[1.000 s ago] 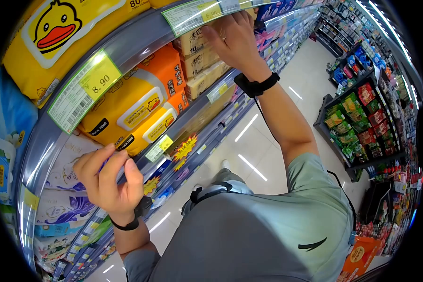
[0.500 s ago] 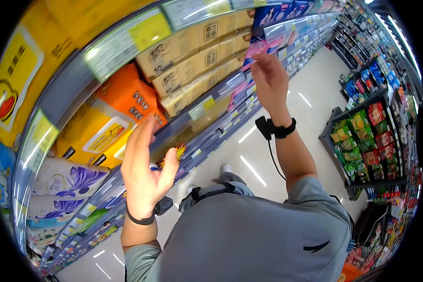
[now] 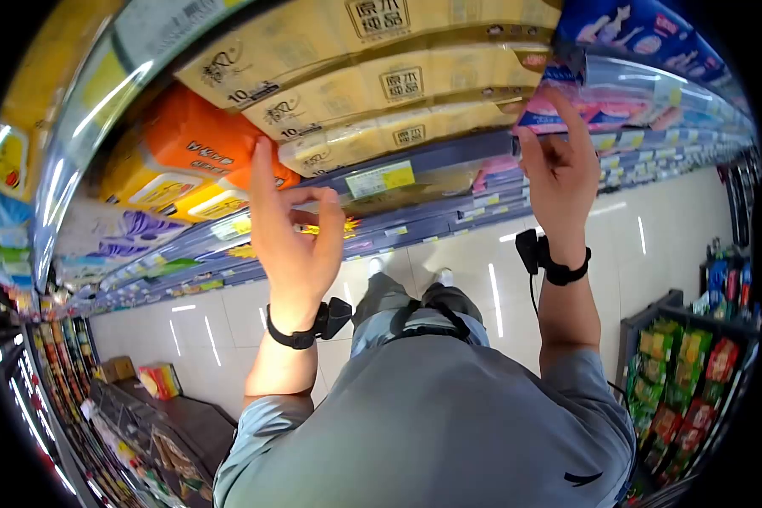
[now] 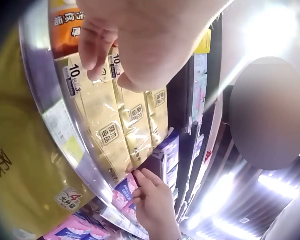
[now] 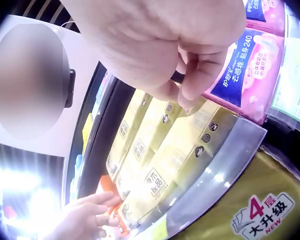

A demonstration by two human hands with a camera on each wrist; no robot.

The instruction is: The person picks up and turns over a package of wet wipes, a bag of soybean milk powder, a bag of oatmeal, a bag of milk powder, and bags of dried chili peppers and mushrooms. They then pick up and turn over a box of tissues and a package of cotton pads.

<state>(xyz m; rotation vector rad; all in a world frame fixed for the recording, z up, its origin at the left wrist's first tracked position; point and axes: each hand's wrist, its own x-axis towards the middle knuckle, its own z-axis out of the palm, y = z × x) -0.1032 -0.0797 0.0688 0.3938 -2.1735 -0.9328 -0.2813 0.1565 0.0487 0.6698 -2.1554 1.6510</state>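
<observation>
Three long cream-yellow tissue packs (image 3: pixel 402 83) in clear wrap are stacked on the shelf in the head view. At their left end is my left hand (image 3: pixel 295 241), fingers extended and thumb apart, with an orange and yellow wipes pack (image 3: pixel 190 127) beside it. My right hand (image 3: pixel 565 182) is at the stack's other end, its fingers loosely bent. The right wrist view has its fingertips (image 5: pixel 187 102) overlapping the end of the tissue packs, close to pink and blue pad packages (image 5: pixel 247 70). Neither hand has anything in its grasp.
A grey shelf edge with a price tag (image 3: pixel 381 179) runs below the stack, and a curved clear label rail (image 5: pixel 225 157) runs along another edge. Behind to the right stands a rack of green and red bags (image 3: pixel 681 364); a dark counter (image 3: pixel 169 415) is at lower left.
The body has turned to face the tissue packs. My right hand has come down from the upper label rail to the stack's right end, and my left hand has moved from the wipes to its left end.
</observation>
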